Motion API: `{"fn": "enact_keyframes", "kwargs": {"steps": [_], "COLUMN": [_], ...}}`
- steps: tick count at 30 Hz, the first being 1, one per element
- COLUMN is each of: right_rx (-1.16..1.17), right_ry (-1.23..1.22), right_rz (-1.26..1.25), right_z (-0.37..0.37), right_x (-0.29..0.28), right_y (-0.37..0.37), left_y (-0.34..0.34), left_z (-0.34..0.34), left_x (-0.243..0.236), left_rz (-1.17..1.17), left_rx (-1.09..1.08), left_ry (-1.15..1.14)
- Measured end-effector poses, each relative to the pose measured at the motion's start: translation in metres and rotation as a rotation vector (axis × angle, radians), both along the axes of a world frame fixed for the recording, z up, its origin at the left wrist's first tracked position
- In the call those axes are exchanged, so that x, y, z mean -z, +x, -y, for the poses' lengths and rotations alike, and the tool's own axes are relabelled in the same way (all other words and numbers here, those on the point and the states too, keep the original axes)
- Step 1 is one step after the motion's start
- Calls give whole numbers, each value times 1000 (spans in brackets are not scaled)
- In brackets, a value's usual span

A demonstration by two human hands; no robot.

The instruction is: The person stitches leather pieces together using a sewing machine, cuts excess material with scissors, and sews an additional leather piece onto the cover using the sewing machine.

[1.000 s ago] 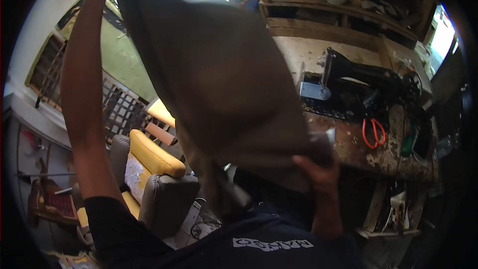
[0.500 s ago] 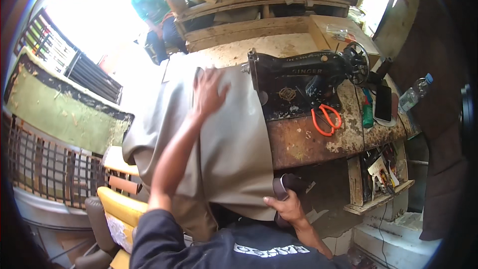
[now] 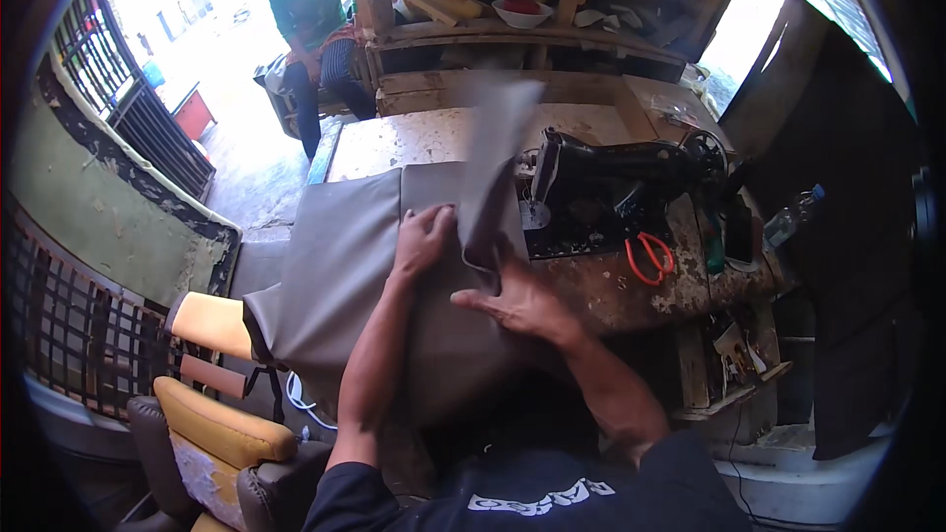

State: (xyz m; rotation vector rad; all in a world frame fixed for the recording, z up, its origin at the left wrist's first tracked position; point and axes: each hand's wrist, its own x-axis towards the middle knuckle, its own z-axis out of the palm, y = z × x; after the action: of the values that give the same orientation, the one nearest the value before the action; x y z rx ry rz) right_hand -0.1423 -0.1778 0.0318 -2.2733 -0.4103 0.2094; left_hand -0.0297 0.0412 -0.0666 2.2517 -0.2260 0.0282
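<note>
Flap (image 3: 490, 163) runs lengthwise toward 12 o'clock, right hand (image 3: 527, 301) at its foot, left hand (image 3: 424, 241) curled at 8; cannot tell either grip.

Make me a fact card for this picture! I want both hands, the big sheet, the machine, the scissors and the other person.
Sheet: brownish-grey, draped over the table
Left hand: on the sheet, curled
Right hand: at the raised piece's base, thumb spread
Raised piece: blurred
Sewing machine: black, right of the raised piece
Scissors: orange handles, near side of the machine
Other person: green top, seated beyond the table
</note>
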Motion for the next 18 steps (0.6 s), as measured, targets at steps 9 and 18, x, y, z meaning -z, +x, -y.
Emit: {"fn": "enact_keyframes", "kwargs": {"steps": [9, 18], "right_rx": [354, 496], "right_ry": [83, 272], "right_rz": [-133, -145], "right_z": [5, 14], "right_x": [60, 91], "right_y": [-38, -54], "left_y": [16, 22], "left_z": [-8, 3], "left_x": [-8, 5], "left_rz": [-37, 311], "left_rx": [-196, -276], "left_ry": [-945, -137]}}
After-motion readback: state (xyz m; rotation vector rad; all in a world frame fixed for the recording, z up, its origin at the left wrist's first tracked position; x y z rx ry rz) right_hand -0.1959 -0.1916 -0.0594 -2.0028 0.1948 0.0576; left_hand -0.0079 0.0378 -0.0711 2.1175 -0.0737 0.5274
